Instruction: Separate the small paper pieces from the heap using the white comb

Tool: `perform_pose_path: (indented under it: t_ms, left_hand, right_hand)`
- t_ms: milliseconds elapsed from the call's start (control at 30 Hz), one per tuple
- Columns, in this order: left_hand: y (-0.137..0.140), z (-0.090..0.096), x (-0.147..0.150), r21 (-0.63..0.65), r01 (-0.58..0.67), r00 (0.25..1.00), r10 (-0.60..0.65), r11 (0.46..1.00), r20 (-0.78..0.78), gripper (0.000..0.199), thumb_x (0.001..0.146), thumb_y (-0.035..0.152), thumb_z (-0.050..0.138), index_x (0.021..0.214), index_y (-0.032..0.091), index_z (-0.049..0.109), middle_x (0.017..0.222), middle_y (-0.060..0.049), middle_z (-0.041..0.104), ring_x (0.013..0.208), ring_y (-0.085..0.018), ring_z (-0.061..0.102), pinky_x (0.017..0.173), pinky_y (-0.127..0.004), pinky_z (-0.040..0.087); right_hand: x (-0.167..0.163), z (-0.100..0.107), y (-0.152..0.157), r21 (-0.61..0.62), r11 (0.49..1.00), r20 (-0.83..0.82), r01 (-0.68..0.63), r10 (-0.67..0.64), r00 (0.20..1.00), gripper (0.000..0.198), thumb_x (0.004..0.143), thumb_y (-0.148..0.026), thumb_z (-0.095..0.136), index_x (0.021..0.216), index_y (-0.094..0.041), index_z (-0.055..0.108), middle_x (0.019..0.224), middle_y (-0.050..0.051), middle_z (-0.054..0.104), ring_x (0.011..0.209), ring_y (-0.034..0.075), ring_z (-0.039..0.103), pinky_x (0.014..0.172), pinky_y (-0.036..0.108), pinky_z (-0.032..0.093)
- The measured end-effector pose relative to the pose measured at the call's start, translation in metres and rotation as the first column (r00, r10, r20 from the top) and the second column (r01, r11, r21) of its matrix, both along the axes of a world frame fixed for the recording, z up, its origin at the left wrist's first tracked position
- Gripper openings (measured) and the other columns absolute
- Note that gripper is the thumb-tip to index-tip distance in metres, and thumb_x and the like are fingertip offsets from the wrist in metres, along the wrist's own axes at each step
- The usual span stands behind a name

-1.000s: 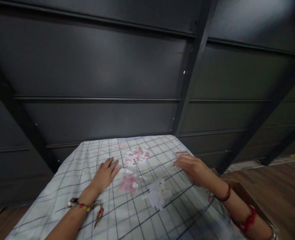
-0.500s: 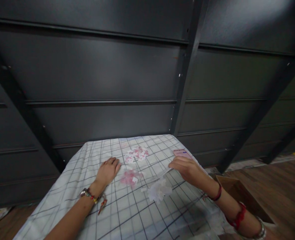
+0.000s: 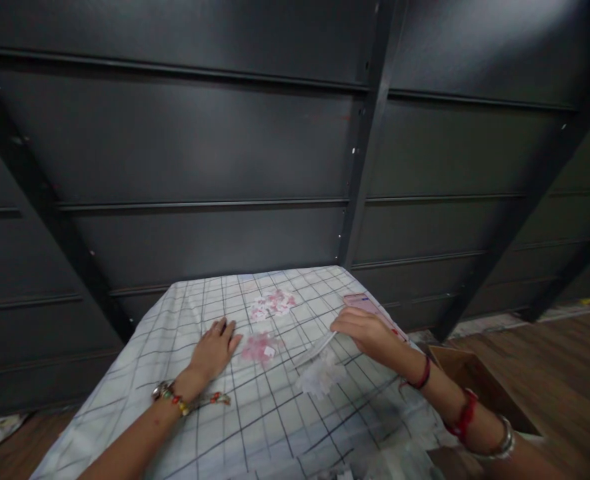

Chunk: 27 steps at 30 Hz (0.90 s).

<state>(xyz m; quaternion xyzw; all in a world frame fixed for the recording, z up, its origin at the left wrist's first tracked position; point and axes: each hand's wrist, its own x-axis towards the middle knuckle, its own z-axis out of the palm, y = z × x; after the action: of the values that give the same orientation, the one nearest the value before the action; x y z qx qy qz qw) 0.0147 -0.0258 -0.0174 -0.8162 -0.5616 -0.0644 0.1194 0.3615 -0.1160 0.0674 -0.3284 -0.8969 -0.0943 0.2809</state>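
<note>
My left hand [image 3: 212, 350] lies flat on the checked cloth, fingers spread, holding nothing. Just right of its fingertips is a pink see-through heap [image 3: 255, 348] with a small white label-like piece on it. Farther back lies a loose pile of small pink-and-white pieces [image 3: 273, 303]. My right hand [image 3: 362, 328] pinches the edge of what looks like a small clear plastic bag [image 3: 319, 348] between thumb and fingers. That bag slants down to the left, over a whitish translucent pile [image 3: 321, 375]. Blur hides whether the two touch.
The white checked cloth [image 3: 195, 303] covers the table. A pink phone-like object [image 3: 375, 310] lies at the right edge, partly behind my right hand. More clear plastic [image 3: 395, 460] sits at the near edge. An open cardboard box [image 3: 479, 383] stands on the floor; a dark panelled wall [image 3: 199, 147] rises behind.
My left hand has shifted slightly and its fingers are more spread. My right hand has moved a little left with the bag, which shows more fully above the whitish pile.
</note>
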Motion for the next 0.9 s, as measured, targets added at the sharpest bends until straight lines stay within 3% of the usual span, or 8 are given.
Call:
perform_pose_path:
  t_ms: [300,500,667,800,900]
  left_hand:
    - [-0.007,-0.017,-0.015,0.074,0.027,0.998,-0.031,0.997,0.053,0.042,0.093,0.035,0.034,0.124,0.011,0.052,0.128,-0.017,0.051,0.120,-0.030,0.044,0.094,-0.044,0.039]
    - [-0.004,-0.025,-0.017,0.140,0.059,0.993,-0.073,0.988,0.097,0.040,0.093,0.034,0.033,0.119,0.012,0.054,0.124,-0.017,0.054,0.118,-0.031,0.046,0.091,-0.049,0.041]
    - [-0.001,-0.028,-0.018,0.169,0.098,0.987,-0.118,0.981,0.113,0.046,0.093,0.036,0.027,0.117,0.008,0.055,0.121,-0.020,0.056,0.116,-0.032,0.047,0.091,-0.048,0.042]
    - [0.000,-0.028,-0.018,0.188,0.116,0.981,-0.143,0.975,0.134,0.051,0.093,0.038,0.024,0.114,0.006,0.057,0.118,-0.022,0.057,0.113,-0.033,0.049,0.090,-0.048,0.043]
    - [0.000,-0.028,-0.017,0.198,0.127,0.975,-0.159,0.972,0.154,0.050,0.092,0.039,0.024,0.111,0.008,0.058,0.115,-0.020,0.059,0.112,-0.032,0.050,0.090,-0.048,0.043]
  right_hand:
    - [0.011,0.007,-0.017,-0.044,0.999,0.065,-0.007,0.010,0.998,0.036,0.077,0.005,0.033,0.087,-0.017,0.060,0.077,0.003,0.061,0.076,0.013,0.054,0.069,0.025,0.047]
    - [0.011,0.011,-0.023,0.053,0.973,0.185,0.226,-0.232,0.955,0.034,0.079,0.002,0.039,0.100,-0.015,0.059,0.080,0.004,0.062,0.080,0.017,0.055,0.072,0.030,0.046]
    - [0.000,0.009,-0.033,0.032,0.942,0.312,0.335,-0.328,0.892,0.029,0.075,0.003,0.042,0.089,-0.014,0.060,0.075,0.004,0.061,0.073,0.016,0.055,0.065,0.027,0.043]
    - [-0.004,0.003,-0.051,0.046,0.941,0.334,0.335,-0.331,0.883,0.029,0.075,0.003,0.042,0.089,-0.014,0.060,0.068,0.003,0.058,0.064,0.014,0.053,0.059,0.025,0.040]
    - [-0.008,-0.001,-0.066,0.111,0.958,0.313,0.264,-0.286,0.906,0.025,0.079,0.000,0.041,0.089,-0.012,0.060,0.068,0.004,0.058,0.062,0.015,0.052,0.057,0.026,0.041]
